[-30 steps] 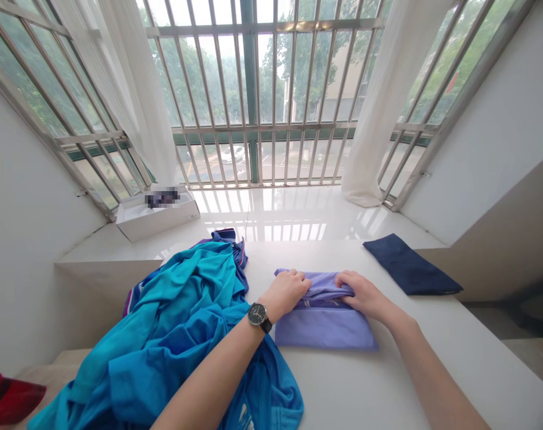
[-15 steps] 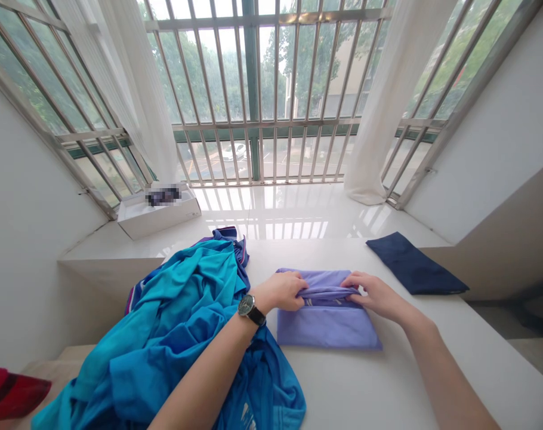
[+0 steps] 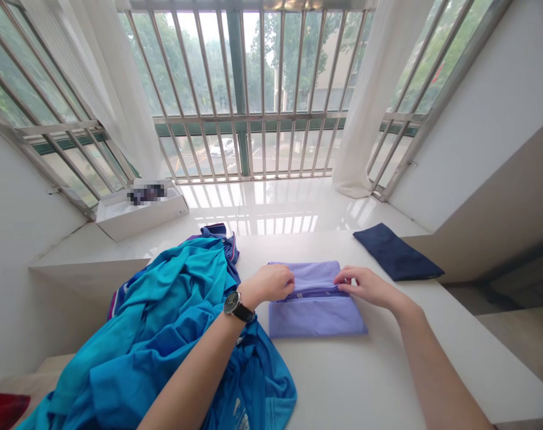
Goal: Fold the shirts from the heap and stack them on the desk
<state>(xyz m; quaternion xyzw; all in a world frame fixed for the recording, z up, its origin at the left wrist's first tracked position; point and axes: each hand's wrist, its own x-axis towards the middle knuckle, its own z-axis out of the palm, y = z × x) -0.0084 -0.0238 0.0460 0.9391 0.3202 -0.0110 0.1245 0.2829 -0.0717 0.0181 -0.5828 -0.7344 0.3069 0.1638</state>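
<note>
1. Lavender garment (image 3: pixel 318 316) is lying on the counter (image 3: pixel 343 385), at the hub of this clock, with both hands working at its upper panel.
2. Right hand (image 3: pixel 365 285), near 2 o'clock, is apparently pinching the panel's edge lightly between thumb and fingers.
3. Left hand (image 3: pixel 269 282), near 10 o'clock, is curling its fingers onto the cloth; I cannot tell whether that grip is closing on any fabric.
4. Judging from the two flat panels and the narrow gap between them, the person is straightening the fold.
5. The next move is probably calling for smoothing that inner edge, then doubling one panel over the other with the corners matching.
6. Farther out, a heap of blue and teal clothes (image 3: pixel 164 298) is lying at 9 o'clock, and a navy cloth (image 3: pixel 397 254) is resting flat at 2 o'clock.
</note>
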